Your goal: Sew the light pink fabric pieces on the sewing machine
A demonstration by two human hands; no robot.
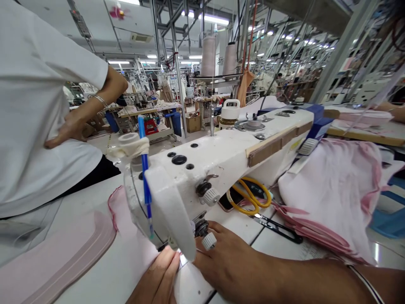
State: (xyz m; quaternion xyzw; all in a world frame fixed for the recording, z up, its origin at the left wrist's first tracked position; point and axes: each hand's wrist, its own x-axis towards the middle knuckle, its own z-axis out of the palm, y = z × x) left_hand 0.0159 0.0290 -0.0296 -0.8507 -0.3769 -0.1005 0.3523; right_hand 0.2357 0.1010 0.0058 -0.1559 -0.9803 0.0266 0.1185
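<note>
Pink fabric (133,236) lies flat on the worktop (275,245) under the sewing machine (190,181) head.
Left hand (158,274) fingers pressed together, right hand (234,264) fingers spread, both flat on it at the needle; seam apparently mid-run, a pink pile (332,198) waits right.

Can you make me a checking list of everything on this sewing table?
Surface: white table, partly covered by fabric.
Job's things: pink fabric under the white sewing machine.
Clutter: yellow-handled scissors, a heap of pink fabric, a blue pen on the machine.
Fingers: left hand and right hand lie flat on the fabric by the needle.
Cables: nothing seen.
Surroundings: a person in white at the left, thread cones, more workstations behind.
</note>
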